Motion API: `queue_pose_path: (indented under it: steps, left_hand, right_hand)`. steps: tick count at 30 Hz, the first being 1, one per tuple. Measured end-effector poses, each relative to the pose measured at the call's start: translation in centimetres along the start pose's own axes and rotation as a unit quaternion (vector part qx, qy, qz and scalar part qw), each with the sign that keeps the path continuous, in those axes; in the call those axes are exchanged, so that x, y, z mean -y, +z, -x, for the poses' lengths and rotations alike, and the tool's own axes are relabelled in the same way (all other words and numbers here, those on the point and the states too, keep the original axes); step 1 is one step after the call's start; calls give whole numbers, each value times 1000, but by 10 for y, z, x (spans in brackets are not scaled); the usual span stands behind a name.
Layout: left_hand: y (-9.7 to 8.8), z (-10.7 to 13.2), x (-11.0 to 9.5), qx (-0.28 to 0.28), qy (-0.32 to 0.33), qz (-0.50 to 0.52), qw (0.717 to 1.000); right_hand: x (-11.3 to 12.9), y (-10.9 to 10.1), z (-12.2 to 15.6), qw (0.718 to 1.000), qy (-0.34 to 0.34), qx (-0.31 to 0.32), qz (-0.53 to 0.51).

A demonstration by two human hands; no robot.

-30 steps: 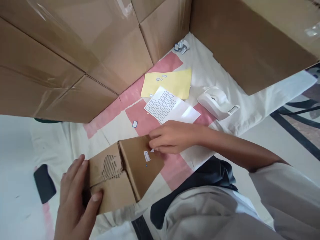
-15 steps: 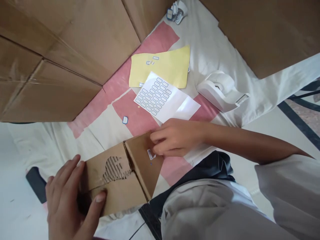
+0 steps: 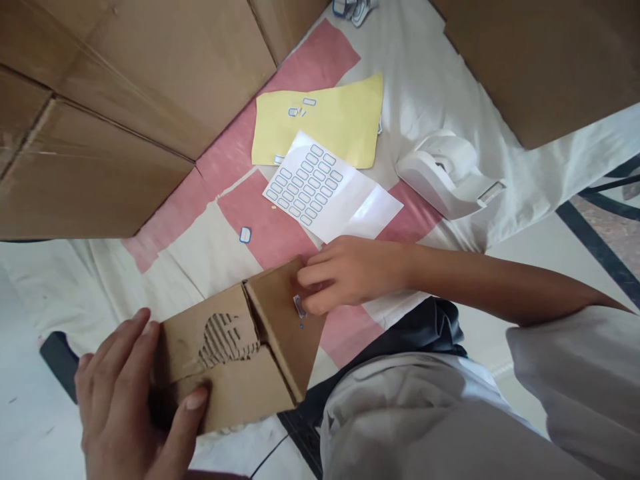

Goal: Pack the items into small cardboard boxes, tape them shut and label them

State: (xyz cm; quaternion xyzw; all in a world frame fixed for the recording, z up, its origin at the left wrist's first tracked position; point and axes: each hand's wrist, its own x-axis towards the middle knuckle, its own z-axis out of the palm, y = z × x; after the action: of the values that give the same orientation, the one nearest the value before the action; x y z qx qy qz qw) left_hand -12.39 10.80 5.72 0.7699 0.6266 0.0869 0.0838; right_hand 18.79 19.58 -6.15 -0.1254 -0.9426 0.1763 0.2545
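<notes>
A small brown cardboard box (image 3: 225,393) lies tilted at the near edge of the cloth-covered surface. Its top has a torn patch (image 3: 227,340) baring the corrugation. My left hand (image 3: 125,393) grips the box's left end, thumb on top and fingers along the far side. At the right side face, my right hand (image 3: 345,273) has curled fingers touching the cardboard beside a small blue-edged label (image 3: 300,307). The fingertips partly cover that label, and I cannot make out whether they pinch anything. Beyond the right hand lies a white label sheet (image 3: 313,183).
A yellow sheet (image 3: 345,120) with a few loose labels lies behind the label sheet. To the right stands a white tape dispenser (image 3: 450,173). One loose label (image 3: 245,235) sits on the cloth. Large cartons (image 3: 150,87) rise at left, and another carton (image 3: 540,67) at upper right.
The view has shifted slightly. My right fingers have moved a little over the small label and now cover more of its right side. My left hand keeps its hold on the box.
</notes>
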Motion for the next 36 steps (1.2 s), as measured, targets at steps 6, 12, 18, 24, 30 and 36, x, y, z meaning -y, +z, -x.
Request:
queue_pose_path:
  steps: [6,12,18,24,30,36]
  left_hand:
    - [0,1,-1,1,0,0,1000]
    - [0,0,-6,-1,4,-5,1000]
    - [0,-4,-8,-2,2,0,1000]
    - [2,-6,-3,-18,18,16,1000]
    - [1,-5,-8,18,15,-8,1000]
    - [3,-7,-6,13,32,-40,999]
  right_hand:
    - [3,0,-5,1000,5,5,-8]
    - [8,4,-7,998,54,-25,-32]
    - [3,7,-12,968,192,-51,-153]
    - [-11,6,-24,928,304,-97,-195]
    - [-19,7,-26,926,273,-130,-225]
    - [-21,9,-21,931,225,-129,-256]
